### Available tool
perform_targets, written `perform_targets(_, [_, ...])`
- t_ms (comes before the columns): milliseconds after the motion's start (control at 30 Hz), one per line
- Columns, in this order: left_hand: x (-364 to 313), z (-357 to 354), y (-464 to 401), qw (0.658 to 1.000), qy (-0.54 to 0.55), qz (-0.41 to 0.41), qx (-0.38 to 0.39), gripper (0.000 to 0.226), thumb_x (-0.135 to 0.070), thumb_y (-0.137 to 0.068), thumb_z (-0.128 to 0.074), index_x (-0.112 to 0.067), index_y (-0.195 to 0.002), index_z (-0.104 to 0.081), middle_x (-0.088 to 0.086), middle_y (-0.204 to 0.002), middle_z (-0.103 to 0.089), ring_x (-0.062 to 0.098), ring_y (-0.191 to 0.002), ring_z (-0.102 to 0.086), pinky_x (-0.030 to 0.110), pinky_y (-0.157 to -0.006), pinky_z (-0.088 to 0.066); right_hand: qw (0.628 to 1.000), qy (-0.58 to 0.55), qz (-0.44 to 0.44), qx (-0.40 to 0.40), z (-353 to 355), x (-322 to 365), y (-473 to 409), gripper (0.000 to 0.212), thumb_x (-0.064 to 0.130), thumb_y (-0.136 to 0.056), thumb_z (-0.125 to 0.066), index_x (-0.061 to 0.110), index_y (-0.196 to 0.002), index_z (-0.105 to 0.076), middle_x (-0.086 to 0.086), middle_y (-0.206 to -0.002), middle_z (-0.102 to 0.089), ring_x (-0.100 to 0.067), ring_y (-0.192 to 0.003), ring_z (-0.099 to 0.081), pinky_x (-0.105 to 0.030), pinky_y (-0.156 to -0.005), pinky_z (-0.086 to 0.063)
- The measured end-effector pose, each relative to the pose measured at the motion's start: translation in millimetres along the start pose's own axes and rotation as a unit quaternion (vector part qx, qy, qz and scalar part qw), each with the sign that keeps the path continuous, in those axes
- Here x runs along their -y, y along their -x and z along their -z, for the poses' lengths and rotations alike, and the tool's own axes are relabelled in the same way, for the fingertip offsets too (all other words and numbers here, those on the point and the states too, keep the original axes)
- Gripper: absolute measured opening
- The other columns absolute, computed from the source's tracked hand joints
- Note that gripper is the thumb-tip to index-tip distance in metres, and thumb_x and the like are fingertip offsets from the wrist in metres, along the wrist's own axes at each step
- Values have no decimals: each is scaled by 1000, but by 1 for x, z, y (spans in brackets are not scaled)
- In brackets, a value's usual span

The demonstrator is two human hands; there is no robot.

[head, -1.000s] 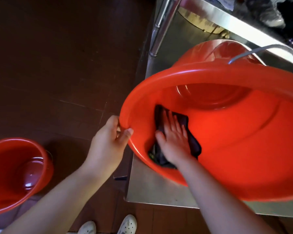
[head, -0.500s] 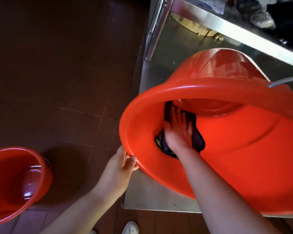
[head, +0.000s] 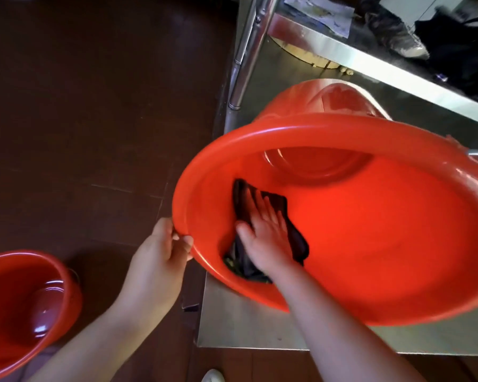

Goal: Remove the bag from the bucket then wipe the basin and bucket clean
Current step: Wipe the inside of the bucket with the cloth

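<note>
A large red basin (head: 384, 230) is tipped toward me over a steel table. My left hand (head: 160, 252) grips its left rim, thumb inside the lip. My right hand (head: 265, 232) lies inside the basin with straight fingers, pressing a dark cloth (head: 295, 238) flat against the left inner wall. A red bucket (head: 20, 307) stands on the floor at lower left, its inside glossy. Behind the basin a second red vessel (head: 334, 97) lies upside down on the table.
The steel table (head: 249, 326) has a raised shelf edge (head: 370, 64) at the back and a metal leg (head: 243, 53) at its left. Dark bags and papers lie on the shelf. Brown tiled floor (head: 80, 119) fills the left.
My right hand has slid the cloth back down the basin's left wall toward me. My left hand still holds the rim, and the view has shifted slightly.
</note>
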State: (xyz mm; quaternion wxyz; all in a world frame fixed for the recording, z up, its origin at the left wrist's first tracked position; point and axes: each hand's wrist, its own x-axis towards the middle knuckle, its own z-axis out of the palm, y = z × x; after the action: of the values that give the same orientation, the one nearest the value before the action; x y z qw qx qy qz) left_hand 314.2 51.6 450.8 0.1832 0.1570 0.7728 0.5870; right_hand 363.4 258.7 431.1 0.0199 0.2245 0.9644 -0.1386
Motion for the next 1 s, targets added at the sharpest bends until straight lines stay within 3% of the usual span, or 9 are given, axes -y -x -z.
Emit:
perform_targets(167, [-8, 13, -1, 998, 35, -37, -28, 25, -60, -79, -46, -44, -98, -52, -19, -96, -67, 4, -88, -68, 32, -76, -54, 993, 83, -83, 31, 7, -36, -68, 61, 45, -97, -28, 33, -151, 0, 7, -160, -5, -15, -146, -6, -41, -117, -7])
perform_targets(267, [9, 0, 4, 993, 113, -6, -16, 18, -47, -84, -56, -43, -102, -55, -14, -103, -68, 8, -98, -66, 32, -82, -52, 988, 109, -104, 23, 2, -42, -82, 60, 48, -96, -24, 34, -150, -1, 6, -160, -7, -16, -146, -7, -44, -117, -8])
perform_targets(367, [26, -23, 13, 982, 163, 66, 72, 22, -15, -93, -54, -33, -106, -52, -10, -105, -68, 5, -102, -64, 36, -88, -55, 987, 114, -108, 18, 1, -38, -81, 60, 48, -96, -24, 35, -150, -2, 6, -160, -7, -18, -146, -6, -46, -117, -6])
perform_targets(500, [32, -34, 13, 978, 179, 81, 67, 31, -9, -95, -48, -37, -108, -46, -9, -102, -66, 6, -101, -65, 25, -82, -56, 990, 88, -110, 2, -2, -14, -50, 62, 48, -96, -25, 33, -151, -2, 4, -160, -8, -17, -146, -7, -45, -117, -5])
perform_targets(600, [36, -33, 12, 989, 129, 42, 60, 30, -11, -94, -51, -33, -113, -46, -18, -100, -67, 6, -97, -66, 28, -82, -55, 996, 32, -82, -24, -13, 19, -3, 66, 50, -91, -22, 32, -151, -2, 3, -160, -8, -15, -146, -5, -42, -118, -3])
perform_targets(733, [33, -22, 12, 995, 90, 18, 30, 45, -13, -92, -57, -54, -107, -46, -20, -101, -68, 2, -95, -65, 38, -83, -53, 999, -25, -19, -22, -20, 48, 49, 71, 59, -82, -11, 39, -145, 14, 9, -159, 4, -9, -146, 6, -34, -118, 5])
perform_targets(833, [21, -11, 10, 996, 92, -8, 10, 20, -32, -87, -60, -47, -97, -52, -11, -97, -70, 9, -87, -69, 50, -79, -55, 997, -61, -15, -39, -16, 40, 40, 68, 57, -82, -15, 41, -142, 14, 9, -159, 2, -8, -146, 3, -33, -119, 0])
perform_targets(900, [10, -3, 4, 996, 83, -37, -11, 13, -48, -83, -57, -47, -95, -51, -14, -96, -70, 7, -85, -69, 40, -77, -57, 997, -48, -24, -55, -12, 25, 20, 69, 50, -87, -24, 34, -147, 4, 4, -160, -7, -13, -147, -4, -36, -118, -7])
perform_targets(1000, [-6, 9, -5, 996, 3, -88, -13, 22, -59, -75, -49, -57, -97, -46, -30, -100, -63, -8, -90, -64, 8, -69, -50, 996, 1, -70, -49, -7, -13, -17, 66, 41, -96, -37, 29, -151, -2, 0, -160, -9, -17, -146, -8, -39, -117, -11])
